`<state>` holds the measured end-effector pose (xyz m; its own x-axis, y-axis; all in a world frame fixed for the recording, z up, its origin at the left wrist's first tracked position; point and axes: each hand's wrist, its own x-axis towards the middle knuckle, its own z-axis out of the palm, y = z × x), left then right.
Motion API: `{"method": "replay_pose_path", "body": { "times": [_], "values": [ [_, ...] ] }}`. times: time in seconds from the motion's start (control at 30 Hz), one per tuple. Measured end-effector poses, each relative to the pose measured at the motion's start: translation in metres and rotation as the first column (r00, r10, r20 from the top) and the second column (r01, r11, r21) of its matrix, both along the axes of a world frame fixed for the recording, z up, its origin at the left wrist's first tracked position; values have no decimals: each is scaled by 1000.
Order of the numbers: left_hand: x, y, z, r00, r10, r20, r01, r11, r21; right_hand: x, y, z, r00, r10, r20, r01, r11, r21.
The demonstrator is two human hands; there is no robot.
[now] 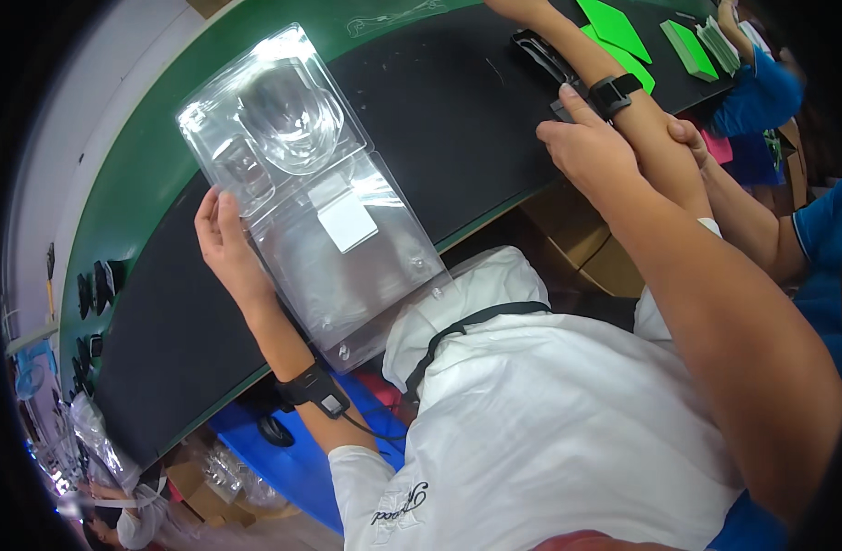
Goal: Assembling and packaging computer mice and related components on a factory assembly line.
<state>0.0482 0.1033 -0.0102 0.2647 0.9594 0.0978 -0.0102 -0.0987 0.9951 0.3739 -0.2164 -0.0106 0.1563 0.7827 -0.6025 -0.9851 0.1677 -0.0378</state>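
"What's carrying all this?"

"A long bench (132, 170); it shows green along its border, with a black mat (439, 119) over the rest; a clear plastic shell (343, 285) lies across the near edge, its lower end jutting past."

"And farther along?"

"Loose green cards (614, 28) at the right, a stack of green cards (687, 50) near them; small dark objects (84, 294) at the left end, too small to name."

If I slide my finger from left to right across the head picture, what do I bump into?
Small black things, left hand, white square on clear plastic packaging, right hand at the top edge, black wrist strap, green-topped stack.
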Motion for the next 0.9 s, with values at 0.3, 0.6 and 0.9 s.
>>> {"method": "replay_pose_path", "body": {
  "times": [0.3, 0.6, 0.9],
  "values": [
    [-3, 1, -1, 999, -23, -39, 24, 1000, 19, -57, 27, 38, 380, -513, -770, 837, 544, 51],
    [-5, 1, 0, 1000, -2, -25, 2, 1000, -9, -71, 35, 65, 223, -609, -761, 902, 425, -76],
    [-8, 3, -5, 1000, -10, 13, 10, 1000, -4, -68, 33, 62, 233, -542, -807, 894, 447, -42]
  ]
}}
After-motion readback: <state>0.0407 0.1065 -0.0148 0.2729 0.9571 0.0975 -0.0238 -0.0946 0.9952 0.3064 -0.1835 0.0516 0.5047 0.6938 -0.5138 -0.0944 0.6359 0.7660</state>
